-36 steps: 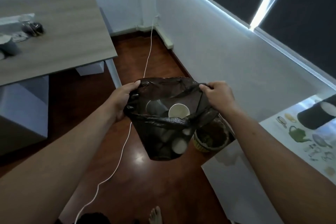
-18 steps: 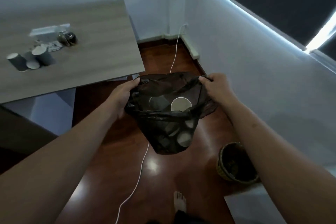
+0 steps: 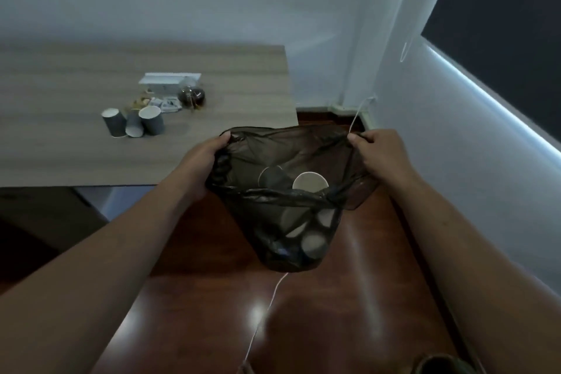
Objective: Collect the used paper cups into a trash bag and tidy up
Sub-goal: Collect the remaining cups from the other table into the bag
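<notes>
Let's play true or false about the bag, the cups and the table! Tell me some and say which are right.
1. Both hands, left hand and right hand, hold the dark see-through plastic trash bag open by its rim. True.
2. The bag is empty. False: several paper cups lie inside it.
3. Three grey paper cups on the table remain uncollected on the wooden table. True.
4. The bag rests on the table. False: it hangs above the reddish wooden floor.
5. A thin white cord runs along the floor. True.
</notes>
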`<state>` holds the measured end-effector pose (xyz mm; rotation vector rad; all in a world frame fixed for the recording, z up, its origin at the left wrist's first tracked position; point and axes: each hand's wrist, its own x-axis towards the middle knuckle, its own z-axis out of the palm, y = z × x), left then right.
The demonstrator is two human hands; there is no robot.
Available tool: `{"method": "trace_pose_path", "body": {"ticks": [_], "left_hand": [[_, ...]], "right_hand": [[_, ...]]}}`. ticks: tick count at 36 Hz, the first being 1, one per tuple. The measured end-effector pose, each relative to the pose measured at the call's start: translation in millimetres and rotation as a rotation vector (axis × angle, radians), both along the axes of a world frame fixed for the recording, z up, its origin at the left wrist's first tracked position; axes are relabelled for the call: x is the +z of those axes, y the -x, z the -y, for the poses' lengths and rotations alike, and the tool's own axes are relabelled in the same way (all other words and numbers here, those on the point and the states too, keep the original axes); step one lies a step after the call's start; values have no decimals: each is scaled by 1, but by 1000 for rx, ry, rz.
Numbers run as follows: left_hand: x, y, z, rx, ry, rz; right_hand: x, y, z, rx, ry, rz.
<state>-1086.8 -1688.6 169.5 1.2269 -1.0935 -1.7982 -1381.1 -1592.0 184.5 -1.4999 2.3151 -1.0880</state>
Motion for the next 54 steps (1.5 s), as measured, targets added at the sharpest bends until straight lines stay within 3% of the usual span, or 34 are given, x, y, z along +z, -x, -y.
{"method": "trace_pose_path", "body": {"ticks": [11, 21, 28, 33, 40, 48, 54], "left_hand": [[20, -91, 113, 140, 83, -68], [10, -165, 212, 376, 16, -166], [-1, -200, 272, 434, -54, -213], [-9, -231, 290, 430, -74, -240], [-5, -325, 325, 404, -111, -36], [16, -432, 375, 412, -50, 41], [19, -490, 419, 364, -19, -23]], "right_hand": [[29, -72, 157, 104, 60, 140], [4, -136, 303, 208, 0, 441], [-25, -186, 384, 361, -112, 477], [-38, -230, 420, 483, -189, 461], [-45, -309, 452, 663, -248, 376], [-56, -397, 487, 624, -223, 432], [-54, -458, 510, 543, -186, 487]]}}
